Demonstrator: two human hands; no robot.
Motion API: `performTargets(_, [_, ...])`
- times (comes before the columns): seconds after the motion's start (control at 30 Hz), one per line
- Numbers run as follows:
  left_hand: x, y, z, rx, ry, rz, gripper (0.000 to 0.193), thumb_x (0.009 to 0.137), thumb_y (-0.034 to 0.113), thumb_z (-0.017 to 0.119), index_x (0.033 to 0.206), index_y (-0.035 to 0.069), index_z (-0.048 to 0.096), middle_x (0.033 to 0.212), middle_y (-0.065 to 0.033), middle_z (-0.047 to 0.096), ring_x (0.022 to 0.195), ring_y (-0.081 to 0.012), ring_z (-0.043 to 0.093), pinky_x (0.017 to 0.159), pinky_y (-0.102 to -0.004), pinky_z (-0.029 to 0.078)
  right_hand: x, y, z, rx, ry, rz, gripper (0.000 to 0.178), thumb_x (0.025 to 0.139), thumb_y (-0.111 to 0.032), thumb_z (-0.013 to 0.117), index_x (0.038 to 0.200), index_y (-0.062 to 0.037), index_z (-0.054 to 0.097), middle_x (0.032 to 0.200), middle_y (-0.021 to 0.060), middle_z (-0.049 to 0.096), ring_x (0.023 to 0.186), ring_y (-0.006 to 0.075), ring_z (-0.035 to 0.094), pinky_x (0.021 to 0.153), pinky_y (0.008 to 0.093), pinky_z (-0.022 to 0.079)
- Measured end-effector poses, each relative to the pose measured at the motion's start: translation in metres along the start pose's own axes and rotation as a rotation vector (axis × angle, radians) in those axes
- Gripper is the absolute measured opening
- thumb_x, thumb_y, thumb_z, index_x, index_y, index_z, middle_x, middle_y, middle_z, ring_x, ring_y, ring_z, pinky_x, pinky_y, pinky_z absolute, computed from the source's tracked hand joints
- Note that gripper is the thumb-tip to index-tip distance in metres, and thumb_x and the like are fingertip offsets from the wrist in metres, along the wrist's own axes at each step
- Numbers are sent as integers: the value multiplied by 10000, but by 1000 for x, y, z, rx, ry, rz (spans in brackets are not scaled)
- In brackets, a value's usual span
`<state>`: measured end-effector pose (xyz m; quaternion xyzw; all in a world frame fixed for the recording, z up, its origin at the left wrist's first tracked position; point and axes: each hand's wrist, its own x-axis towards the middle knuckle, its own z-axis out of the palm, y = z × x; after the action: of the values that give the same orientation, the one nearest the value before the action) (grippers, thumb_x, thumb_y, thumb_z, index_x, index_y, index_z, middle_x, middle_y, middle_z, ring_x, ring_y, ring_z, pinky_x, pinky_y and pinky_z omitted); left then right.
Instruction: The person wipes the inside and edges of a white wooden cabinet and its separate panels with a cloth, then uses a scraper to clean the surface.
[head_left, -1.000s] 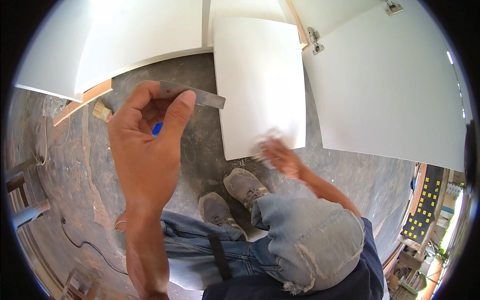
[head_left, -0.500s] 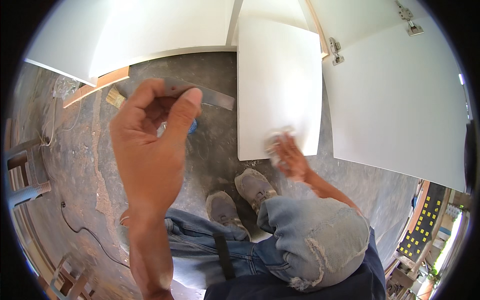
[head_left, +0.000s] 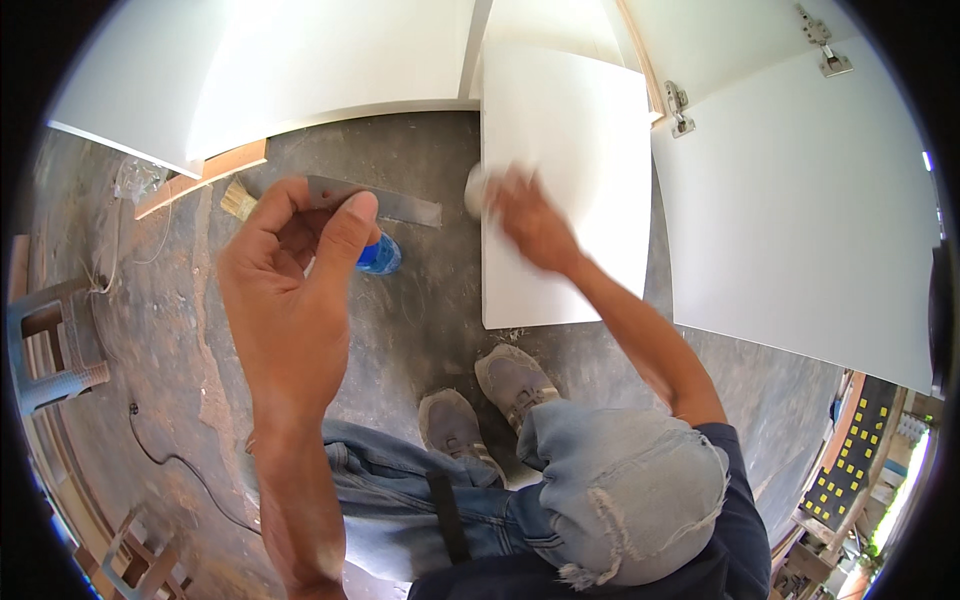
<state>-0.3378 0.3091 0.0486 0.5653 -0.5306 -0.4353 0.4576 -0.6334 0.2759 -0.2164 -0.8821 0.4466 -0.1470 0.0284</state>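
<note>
My left hand (head_left: 288,300) is raised in front of me, pinching a thin flat metal blade (head_left: 405,207) between thumb and fingers. The blade points to the right, clear of the white panel (head_left: 590,240). Smeared by motion, my right hand (head_left: 535,225) is over the panel's left edge. A pale wadded cloth (head_left: 474,190) shows at its fingertips, sticking out past that edge; the rest of it is hidden by the hand. Behind my left hand, on the floor, is a blue bottle (head_left: 382,256), partly covered.
White cabinet boards (head_left: 330,60) stand at the back. At right a white door (head_left: 800,210) carries metal hinges (head_left: 680,110). A bristle brush (head_left: 238,200) and a wooden strip (head_left: 200,178) lie at left, with a black cable (head_left: 185,462) nearer. My shoes (head_left: 512,380) are just before the panel.
My right hand has swept with the cloth from the panel's near edge, away and left to its left edge. My left hand has shifted slightly left with the blade, uncovering more of the bottle.
</note>
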Motion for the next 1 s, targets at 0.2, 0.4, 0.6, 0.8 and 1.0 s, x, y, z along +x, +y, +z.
performTargets(0.2, [4, -1, 8, -30, 22, 2, 131, 961, 131, 738, 991, 5, 718, 841, -45, 713, 805, -100, 653, 806, -258, 515, -72, -37, -13, 184, -253, -332, 515, 1009, -274, 597, 1502, -149, 517, 1628, 41, 427, 1570, 288, 264, 1303, 494, 200])
performTargets(0.4, [16, -11, 15, -50, 34, -10, 121, 939, 103, 737, 963, -14, 714, 827, -36, 703, 788, -91, 641, 762, -246, 510, 74, 50, -51, -241, -164, -144, 399, 1027, -258, 542, 1402, -131, 591, 1554, 65, 505, 1504, 307, 376, 1291, 492, 200])
performTargets(0.6, [25, -13, 10, -32, 118, -19, 120, 926, 93, 727, 933, -24, 701, 823, -60, 716, 751, -106, 652, 727, -263, 525, 49, 16, -34, 26, -401, -474, 381, 854, -197, 648, 1169, 16, 663, 1283, 177, 641, 1325, 379, 517, 1287, 506, 225])
performTargets(0.8, [30, -5, 10, -45, 114, -2, 120, 947, 121, 738, 941, 5, 711, 818, -19, 692, 769, -73, 635, 727, -230, 500, 59, -1, -34, -236, -631, -549, 244, 921, -237, 639, 1117, -104, 698, 1207, 85, 677, 1290, 312, 561, 1237, 495, 319])
performTargets(1.0, [33, -17, 15, -62, 86, 9, 139, 938, 134, 741, 940, -1, 707, 805, -21, 690, 763, -75, 636, 726, -235, 504, 111, 33, -56, -125, -499, -279, 222, 892, -121, 631, 1089, -30, 682, 1168, 164, 658, 1278, 345, 542, 1173, 469, 380])
